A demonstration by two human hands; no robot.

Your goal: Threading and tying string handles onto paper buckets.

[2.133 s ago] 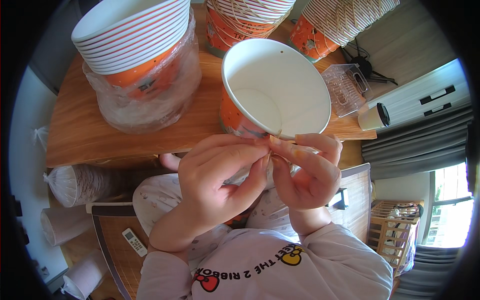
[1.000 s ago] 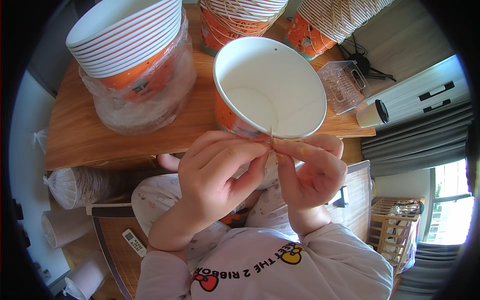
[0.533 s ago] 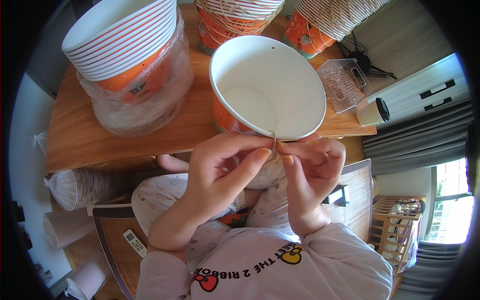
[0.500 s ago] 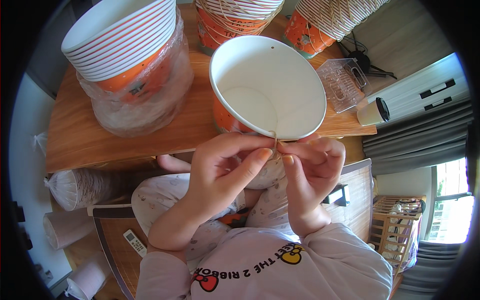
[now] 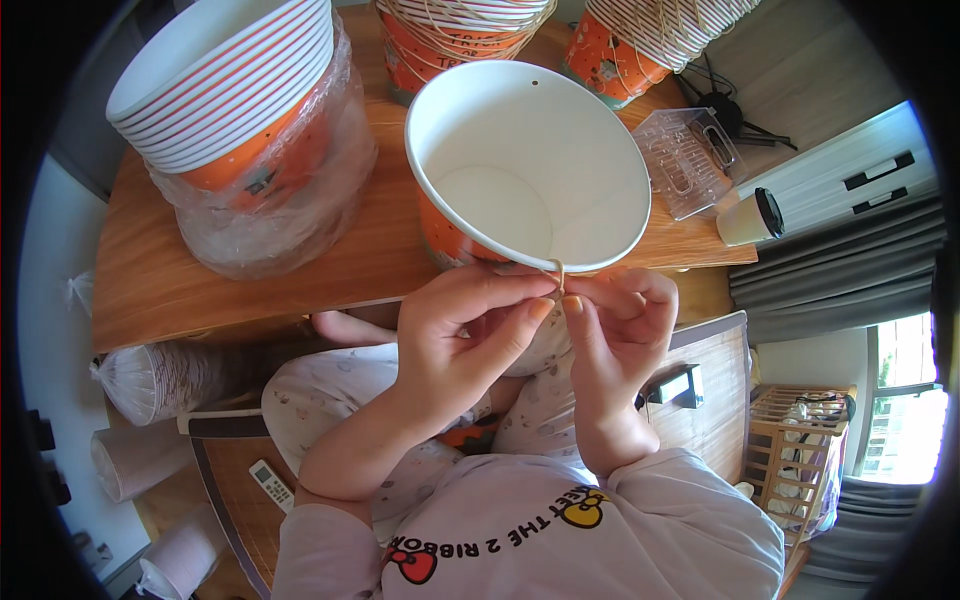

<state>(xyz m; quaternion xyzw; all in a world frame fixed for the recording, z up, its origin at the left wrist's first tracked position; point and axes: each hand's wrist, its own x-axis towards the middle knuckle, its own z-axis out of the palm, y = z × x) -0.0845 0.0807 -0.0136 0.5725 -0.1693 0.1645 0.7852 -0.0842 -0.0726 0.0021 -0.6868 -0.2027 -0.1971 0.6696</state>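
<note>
A paper bucket (image 5: 595, 150), white inside and orange outside, leans with its mouth toward me at the table's near edge. A thin tan cord (image 5: 561, 274) passes over its near rim. Just below that rim, my left hand (image 5: 455, 335) pinches the cord between thumb and forefinger. My right hand (image 5: 622, 325) pinches the same cord close beside it, its other fingers curled. The fingertips of both hands almost meet. A small dark hole shows in the bucket's far wall; the cord's lower end is hidden by my fingers.
Nested buckets (image 5: 225, 100) in clear plastic wrap stand left on the wooden table (image 5: 140, 290). Two more stacks with cords, one central (image 5: 455, 45) and one right (image 5: 610, 60), stand behind. A clear plastic box (image 5: 680, 165) and a lidded cup (image 5: 750, 218) are at right.
The cord now shows as a clearer loop over the rim, and my fingertips have shifted slightly at it. Both hands keep their pinch. The whole view has moved a little.
</note>
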